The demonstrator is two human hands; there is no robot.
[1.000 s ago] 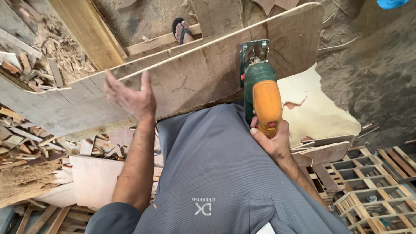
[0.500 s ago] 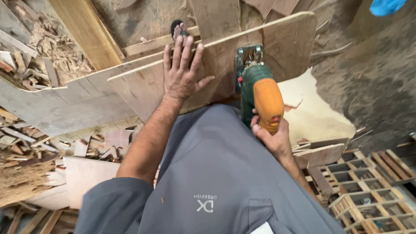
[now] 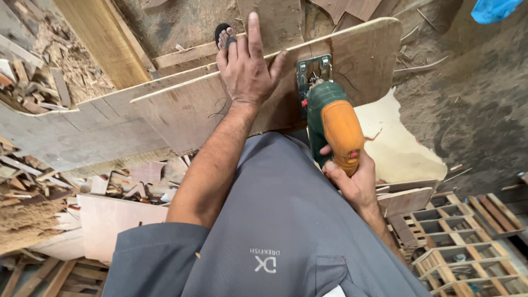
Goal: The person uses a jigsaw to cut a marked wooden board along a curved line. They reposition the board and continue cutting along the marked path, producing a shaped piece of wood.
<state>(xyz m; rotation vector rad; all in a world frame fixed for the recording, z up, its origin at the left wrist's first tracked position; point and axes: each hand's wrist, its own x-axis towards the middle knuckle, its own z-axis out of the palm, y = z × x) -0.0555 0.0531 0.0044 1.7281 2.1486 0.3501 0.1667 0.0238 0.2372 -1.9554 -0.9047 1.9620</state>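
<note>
My left hand (image 3: 247,63) lies flat, fingers spread, on a brown plywood board (image 3: 187,107) that has a rounded right corner. My right hand (image 3: 352,179) grips the handle of a green and orange jigsaw (image 3: 330,118). The saw's metal base plate sits on the board just right of my left hand. A pencil curve is drawn on the board near the saw. My grey shirt fills the bottom of the head view.
A sandalled foot (image 3: 223,36) shows beyond the board's far edge. A long grey plank (image 3: 66,137) lies under the board. Wood scraps and sawdust (image 3: 33,209) pile up at left. Wooden lattice frames (image 3: 462,236) are stacked at lower right. A pale offcut (image 3: 396,148) lies on the dirt floor.
My left hand moved from the air at the board's left part to the right and forward, and now presses flat on the board beside the jigsaw. The saw has barely moved.
</note>
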